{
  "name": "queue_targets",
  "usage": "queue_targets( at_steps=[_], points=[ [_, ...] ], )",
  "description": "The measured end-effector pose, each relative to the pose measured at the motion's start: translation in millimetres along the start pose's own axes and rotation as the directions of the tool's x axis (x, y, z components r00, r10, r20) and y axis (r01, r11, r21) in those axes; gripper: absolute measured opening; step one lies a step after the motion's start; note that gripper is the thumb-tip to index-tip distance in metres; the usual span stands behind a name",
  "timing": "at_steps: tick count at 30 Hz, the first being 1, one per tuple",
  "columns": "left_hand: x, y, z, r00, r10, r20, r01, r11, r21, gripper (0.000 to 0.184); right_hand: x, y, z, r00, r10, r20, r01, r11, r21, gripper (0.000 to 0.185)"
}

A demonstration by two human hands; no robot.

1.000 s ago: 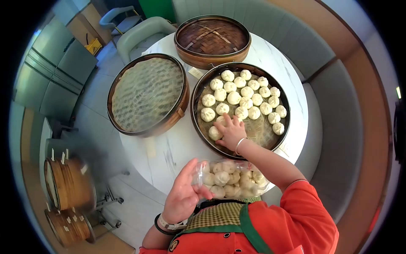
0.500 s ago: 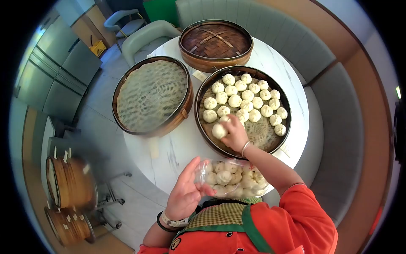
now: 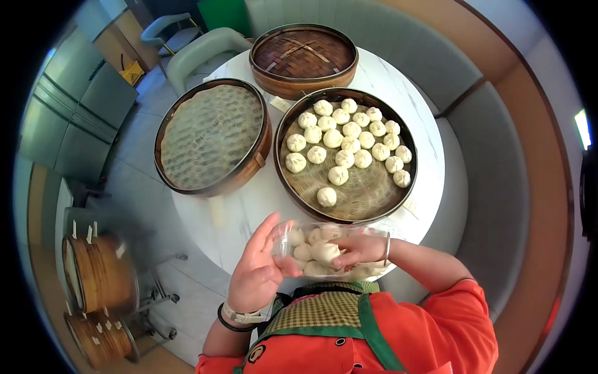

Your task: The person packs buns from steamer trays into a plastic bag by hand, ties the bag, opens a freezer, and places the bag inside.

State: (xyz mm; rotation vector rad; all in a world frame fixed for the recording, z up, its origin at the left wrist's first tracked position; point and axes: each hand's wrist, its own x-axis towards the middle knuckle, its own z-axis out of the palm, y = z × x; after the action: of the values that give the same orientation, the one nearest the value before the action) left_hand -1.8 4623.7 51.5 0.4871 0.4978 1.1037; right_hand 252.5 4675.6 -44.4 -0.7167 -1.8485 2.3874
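Observation:
My left hand (image 3: pixel 254 271) is at the left end of a clear plastic bag (image 3: pixel 367 269) of white buns, fingers stretched and thumb apart, touching the bag's edge. Inside the bag's opening, my right hand (image 3: pixel 356 249) has its fingers closed on a white bun (image 3: pixel 325 252). Just beyond the bag stands a round bamboo steamer (image 3: pixel 279 163) with several pleated buns (image 3: pixel 332 138) on its woven mat. One bun (image 3: pixel 326 197) sits apart near its front rim.
A second steamer (image 3: pixel 212 138) with a bare mat stands at left, and a lidded one (image 3: pixel 303 57) at the back. They share a round marble table (image 3: pixel 430 162). A curved bench (image 3: pixel 498 187) lines the right. Stacked steamers (image 3: pixel 103 271) stand on a wheeled rack at lower left.
My right hand has moved from the steamer down into the bag, carrying a bun. Two buns stand where it was reaching. My left hand stays at the bag; the view has shifted slightly.

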Motion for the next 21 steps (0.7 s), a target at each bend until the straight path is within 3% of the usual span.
queue_targets(
  at_steps=[2, 3, 4, 6, 7, 9, 10, 11, 12, 13, 15, 16, 19, 20, 21],
  points=[
    [-4.4, 2.1, 0.2, 1.0, -0.005, 0.008, 0.004, 0.995, 0.102, 0.081, -3.1, 21.2, 0.7, 0.982, 0.16, -0.099, -0.166, 0.985, -0.055, 0.06],
    [-5.3, 2.3, -1.5, 1.0, -0.005, 0.008, 0.004, 0.995, 0.102, 0.081, -21.1, -28.4, 9.9, 0.958, 0.201, -0.203, -0.281, 0.789, -0.546, 0.057],
    [-6.7, 1.7, -3.7, 1.0, -0.001, 0.019, -0.001, 0.995, 0.104, 0.081, -27.3, -27.9, 10.4, 0.959, 0.201, -0.202, -0.281, 0.79, -0.546, 0.057],
    [-8.6, 0.7, -4.5, 1.0, -0.001, 0.029, -0.002, 0.994, 0.105, 0.082, -42.2, -22.6, 11.8, 0.851, 0.493, -0.184, -0.476, 0.574, -0.666, 0.052],
    [-8.0, 1.2, -2.9, 0.999, -0.017, 0.026, 0.014, 0.992, 0.122, 0.082, -45.0, -24.6, 7.2, 0.85, 0.493, -0.185, -0.478, 0.574, -0.665, 0.052],
    [-6.3, 0.7, -0.7, 0.999, -0.029, 0.026, 0.025, 0.99, 0.137, 0.083, -45.3, -38.3, -18.6, 0.889, 0.455, -0.059, -0.373, 0.643, -0.669, 0.039],
    [-5.8, -0.2, 0.0, 0.999, -0.024, 0.029, 0.02, 0.992, 0.126, 0.083, -42.8, -64.2, -31.6, 0.957, 0.276, -0.089, -0.279, 0.793, -0.541, 0.033],
    [-4.9, -1.2, 0.6, 0.999, -0.019, 0.032, 0.016, 0.993, 0.116, 0.083, -35.2, -88.7, -34.4, 0.885, 0.269, -0.381, -0.409, 0.839, -0.359, 0.028],
    [-4.3, -1.8, 1.1, 0.999, -0.018, 0.034, 0.014, 0.993, 0.115, 0.083, -24.6, -73.4, -56.8, 0.84, -0.062, -0.539, -0.327, 0.736, -0.594, 0.032],
    [-4.5, -2.0, 1.4, 0.999, -0.019, 0.039, 0.014, 0.992, 0.126, 0.083, -8.7, -65.0, -76.2, 0.741, -0.073, -0.667, -0.459, 0.671, -0.583, 0.047],
    [-4.1, -2.4, 1.0, 0.999, -0.018, 0.045, 0.011, 0.989, 0.147, 0.083, 23.3, -41.3, -104.4, 0.642, -0.004, -0.766, -0.647, 0.534, -0.545, 0.063],
    [-4.3, -3.6, 0.6, 0.999, -0.02, 0.042, 0.014, 0.989, 0.145, 0.083, 37.5, -32.2, -107.6, 0.645, -0.01, -0.764, -0.642, 0.535, -0.549, 0.063],
    [-5.7, -3.7, 1.8, 1.0, -0.013, 0.022, 0.01, 0.992, 0.124, 0.082, 73.1, -9.1, -105.0, 0.545, -0.105, -0.832, -0.813, 0.175, -0.555, 0.068],
    [-6.7, -4.3, 2.3, 1.0, -0.013, 0.007, 0.012, 0.995, 0.095, 0.082, 73.3, -1.5, -102.2, 0.549, -0.105, -0.829, -0.811, 0.173, -0.559, 0.068],
    [-7.2, -4.8, 3.0, 1.0, -0.01, 0.004, 0.009, 0.996, 0.093, 0.082, 69.4, 2.5, -99.5, 0.574, -0.098, -0.813, -0.767, 0.285, -0.575, 0.07]
  ],
)
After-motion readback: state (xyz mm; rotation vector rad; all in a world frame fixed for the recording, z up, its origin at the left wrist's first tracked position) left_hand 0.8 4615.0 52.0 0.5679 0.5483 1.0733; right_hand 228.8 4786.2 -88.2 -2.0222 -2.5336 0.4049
